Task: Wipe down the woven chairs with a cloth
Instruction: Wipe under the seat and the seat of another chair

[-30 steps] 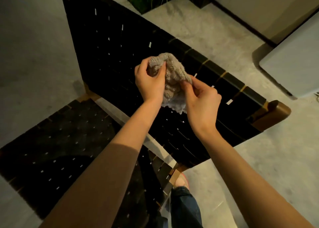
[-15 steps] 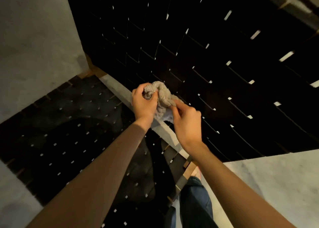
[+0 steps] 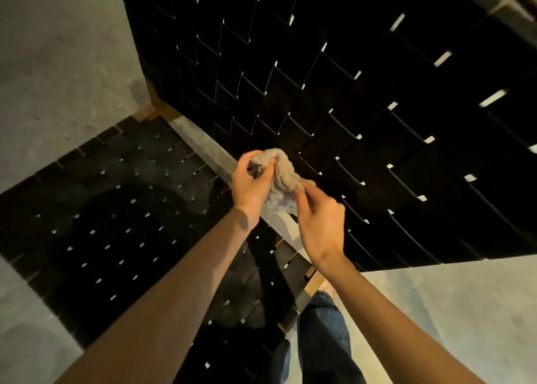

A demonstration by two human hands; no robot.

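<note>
Fingers (image 3: 266, 170) of the left hand (image 3: 250, 187) are curled round the upper part of a bunched beige terry cloth (image 3: 283, 174), and its lower edge is pinched between thumb and forefinger of the right hand (image 3: 318, 220). The wad is held between the two hands, its long axis running from the left fingers down toward the right thumb. The bulk is gripped by the left hand, so that hand is judged the better placed to carry the wipe.

The black woven-strap backrest (image 3: 363, 92) lies just beyond the cloth and to its right, and rises away from the hands. Whether the cloth touches it cannot be told. The black woven seat (image 3: 116, 215) lies below and to the left. Seat and back are parted by a pale grey strip (image 3: 203, 142); whether this is a rail or floor seen through a gap cannot be told.

A light wooden frame corner (image 3: 158, 107) is seen at the joint. Grey concrete floor (image 3: 58, 63) surrounds the chair, and a blue-jeaned leg (image 3: 322, 340) stands at its near edge. Nothing is seen between cloth and backrest.
</note>
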